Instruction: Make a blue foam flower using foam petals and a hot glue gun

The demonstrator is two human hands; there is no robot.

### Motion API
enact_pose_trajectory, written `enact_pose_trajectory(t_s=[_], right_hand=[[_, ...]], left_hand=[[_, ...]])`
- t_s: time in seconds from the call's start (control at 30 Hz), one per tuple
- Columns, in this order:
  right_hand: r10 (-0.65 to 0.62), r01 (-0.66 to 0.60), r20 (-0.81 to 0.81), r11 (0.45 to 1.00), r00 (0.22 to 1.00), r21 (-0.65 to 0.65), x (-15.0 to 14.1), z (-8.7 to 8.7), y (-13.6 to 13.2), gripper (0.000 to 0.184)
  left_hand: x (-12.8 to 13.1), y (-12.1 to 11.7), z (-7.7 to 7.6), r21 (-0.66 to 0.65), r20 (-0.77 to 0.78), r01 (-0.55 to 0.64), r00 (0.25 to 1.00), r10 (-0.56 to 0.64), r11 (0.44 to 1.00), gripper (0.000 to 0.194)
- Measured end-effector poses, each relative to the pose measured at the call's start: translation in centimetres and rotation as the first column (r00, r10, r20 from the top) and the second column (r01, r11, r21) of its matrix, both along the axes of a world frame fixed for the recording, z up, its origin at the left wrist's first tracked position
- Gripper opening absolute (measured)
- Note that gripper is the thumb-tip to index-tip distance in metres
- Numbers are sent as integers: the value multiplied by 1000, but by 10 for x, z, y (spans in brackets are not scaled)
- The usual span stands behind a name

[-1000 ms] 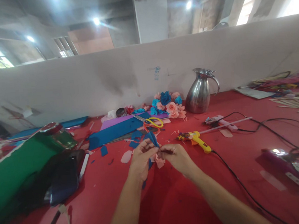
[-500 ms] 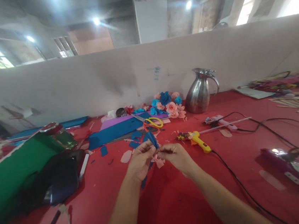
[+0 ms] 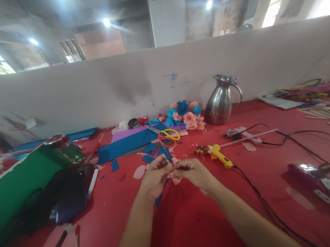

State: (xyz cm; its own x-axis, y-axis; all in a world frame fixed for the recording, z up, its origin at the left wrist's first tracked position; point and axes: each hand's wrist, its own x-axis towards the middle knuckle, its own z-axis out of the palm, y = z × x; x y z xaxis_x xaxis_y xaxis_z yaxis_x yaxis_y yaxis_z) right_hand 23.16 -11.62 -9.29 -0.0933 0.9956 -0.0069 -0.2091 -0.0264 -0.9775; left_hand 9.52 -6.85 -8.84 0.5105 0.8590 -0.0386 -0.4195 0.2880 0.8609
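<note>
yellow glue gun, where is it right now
In the head view, the yellow glue gun lies on the red table, just right of the right hand and left of the pink glue gun.

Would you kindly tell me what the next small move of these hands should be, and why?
Probably a gentle pinch at the lower end of the blue paper: the left hand holds it with its narrow tip pointing up, and the right hand has its fingertips close by that end, though the fingers hide it.
</note>
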Motion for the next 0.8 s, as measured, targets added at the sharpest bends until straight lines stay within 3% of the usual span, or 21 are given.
enact_pose_trajectory(t_s=[0.37,0.47,0.6,0.8], right_hand=[[25,-26,18,999,1000,28,-2,-1,1,21],[19,-20,21,999,1000,30,-2,-3,1,23],[0,-1,20,999,1000,51,-1,-4,3,23],[-17,16,6,997,1000,77,-3,-6,5,25]], left_hand=[[-2,-1,1,21,-43,-38,998,39,999,37],[-1,-2,3,49,-88,-86,992,90,995,33],[-2,-1,2,161,-185,-85,976,115,983,10],[-2,0,1,302,-251,-143,942,223,943,11]])
